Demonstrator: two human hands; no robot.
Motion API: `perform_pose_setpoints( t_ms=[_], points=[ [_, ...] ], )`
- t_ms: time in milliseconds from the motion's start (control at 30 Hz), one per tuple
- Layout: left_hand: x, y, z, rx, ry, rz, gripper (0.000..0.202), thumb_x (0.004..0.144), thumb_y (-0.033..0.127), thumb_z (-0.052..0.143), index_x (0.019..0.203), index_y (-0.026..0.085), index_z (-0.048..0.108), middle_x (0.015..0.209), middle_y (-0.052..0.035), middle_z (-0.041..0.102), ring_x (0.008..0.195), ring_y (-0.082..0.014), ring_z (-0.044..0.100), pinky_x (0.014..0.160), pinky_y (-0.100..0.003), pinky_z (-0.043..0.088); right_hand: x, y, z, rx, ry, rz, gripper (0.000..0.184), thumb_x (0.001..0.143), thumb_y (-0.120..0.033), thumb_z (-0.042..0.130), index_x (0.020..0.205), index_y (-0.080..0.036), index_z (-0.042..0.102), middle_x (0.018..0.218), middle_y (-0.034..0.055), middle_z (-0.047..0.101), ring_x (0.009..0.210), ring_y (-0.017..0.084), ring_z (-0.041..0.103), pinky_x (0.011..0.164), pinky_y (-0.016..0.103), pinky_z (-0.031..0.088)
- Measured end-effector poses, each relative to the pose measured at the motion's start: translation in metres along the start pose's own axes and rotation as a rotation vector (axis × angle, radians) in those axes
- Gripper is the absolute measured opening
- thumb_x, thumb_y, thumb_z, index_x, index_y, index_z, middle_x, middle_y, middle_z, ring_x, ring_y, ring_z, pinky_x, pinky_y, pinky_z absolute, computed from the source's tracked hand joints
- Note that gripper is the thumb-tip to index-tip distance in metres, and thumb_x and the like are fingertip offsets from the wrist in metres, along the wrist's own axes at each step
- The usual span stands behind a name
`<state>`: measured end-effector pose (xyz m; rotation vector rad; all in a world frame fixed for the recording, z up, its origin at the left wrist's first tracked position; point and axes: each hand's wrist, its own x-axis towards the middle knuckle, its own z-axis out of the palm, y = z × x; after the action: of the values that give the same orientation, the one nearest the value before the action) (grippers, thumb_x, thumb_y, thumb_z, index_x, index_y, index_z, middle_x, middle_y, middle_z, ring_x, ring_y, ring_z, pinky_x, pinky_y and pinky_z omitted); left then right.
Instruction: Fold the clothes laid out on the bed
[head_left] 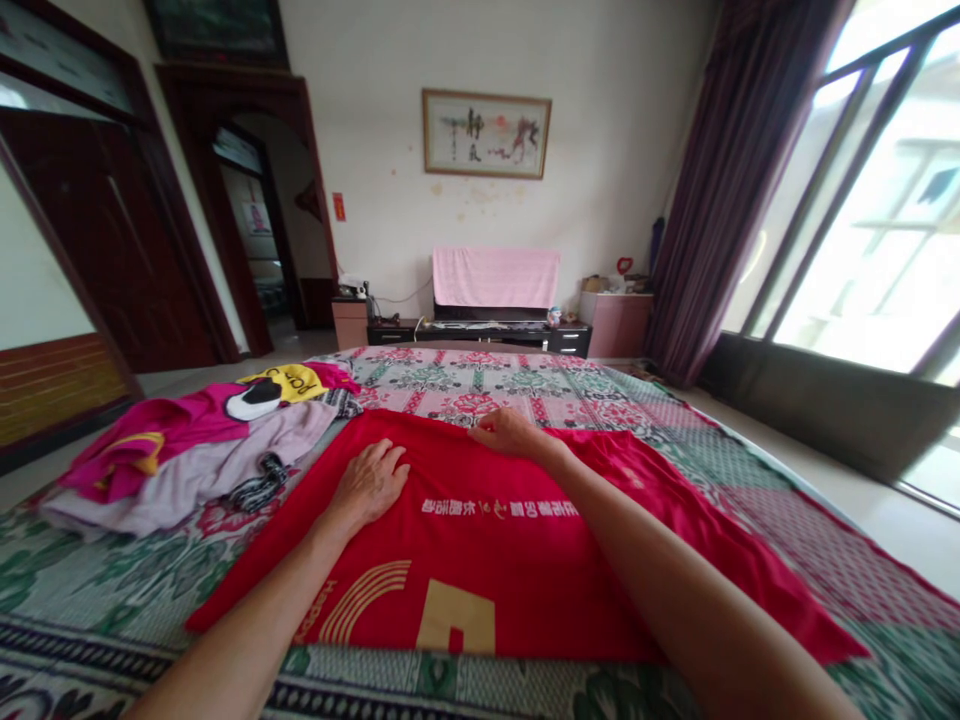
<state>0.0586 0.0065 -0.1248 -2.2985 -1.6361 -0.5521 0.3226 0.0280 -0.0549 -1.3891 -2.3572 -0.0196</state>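
A red T-shirt (pixel 480 560) with white and gold print lies spread flat on a bed with a green and pink flowered cover (pixel 480 385). My left hand (pixel 371 482) rests flat on the shirt's upper left part, fingers stretched out. My right hand (pixel 506 432) is at the shirt's far edge, fingers curled and pinching the red cloth there. Both forearms reach in from the bottom of the view.
A heap of clothes (pixel 187 450), pink, yellow and pale purple, lies on the bed at the left. Beyond the bed stand a low dark cabinet (pixel 480 335) with a pink cloth (pixel 495 277) over it and a doorway (pixel 259 250) at left. Large windows (pixel 877 230) fill the right.
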Motion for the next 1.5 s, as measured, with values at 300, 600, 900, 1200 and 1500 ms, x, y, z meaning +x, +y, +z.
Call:
perform_pose_setpoints(
  t_ms=[300,600,900,1200,1500],
  points=[
    [0.001,0.003,-0.005,-0.032,-0.011,-0.012,0.038,0.091,0.033,0.040,0.119,0.017,0.061,0.124,-0.0117,0.059,0.119,-0.0257,0.052,0.101,-0.041,0.042,0.022,-0.039,0.023,0.082,0.035,-0.017,0.024,0.085,-0.022,0.051,0.091,-0.017,0.073,0.093,0.0083,0.073,0.085,0.018,0.064,0.075,0.025,0.043],
    [0.000,0.002,-0.003,-0.151,0.034,-0.054,0.038,0.088,0.031,0.048,0.121,0.015,0.060,0.129,-0.0137,0.058,0.123,-0.0254,0.051,0.105,-0.042,0.040,0.017,-0.052,0.066,0.118,0.012,-0.077,0.034,0.085,-0.026,0.052,0.117,-0.015,0.062,0.130,0.0142,0.057,0.118,0.024,0.054,0.098,0.037,0.041],
    [0.009,-0.016,-0.017,-0.253,0.076,-0.126,0.036,0.083,0.020,0.047,0.115,0.015,0.064,0.116,-0.0106,0.067,0.111,-0.0197,0.060,0.100,-0.032,0.046,0.007,-0.062,0.054,0.220,0.127,-0.291,0.024,0.086,-0.021,0.047,0.074,-0.017,0.066,0.074,0.0031,0.066,0.071,0.012,0.059,0.072,0.022,0.042],
    [0.039,-0.042,-0.028,-0.059,-0.034,-0.245,0.037,0.082,0.015,0.043,0.106,0.019,0.070,0.107,-0.0076,0.072,0.103,-0.0200,0.064,0.095,-0.031,0.046,0.003,-0.063,0.052,0.243,0.139,-0.187,0.014,0.080,-0.025,0.055,0.072,-0.016,0.063,0.072,0.0022,0.064,0.063,0.011,0.054,0.061,0.021,0.038],
    [0.088,-0.060,-0.014,-0.039,-0.136,-0.098,0.051,0.077,0.006,0.045,0.120,0.025,0.063,0.120,-0.0063,0.065,0.110,-0.0173,0.059,0.095,-0.025,0.044,0.005,-0.050,0.045,0.201,0.073,-0.117,0.028,0.067,-0.016,0.057,0.093,-0.016,0.065,0.085,0.0050,0.068,0.073,0.015,0.059,0.067,0.023,0.043]
  ],
)
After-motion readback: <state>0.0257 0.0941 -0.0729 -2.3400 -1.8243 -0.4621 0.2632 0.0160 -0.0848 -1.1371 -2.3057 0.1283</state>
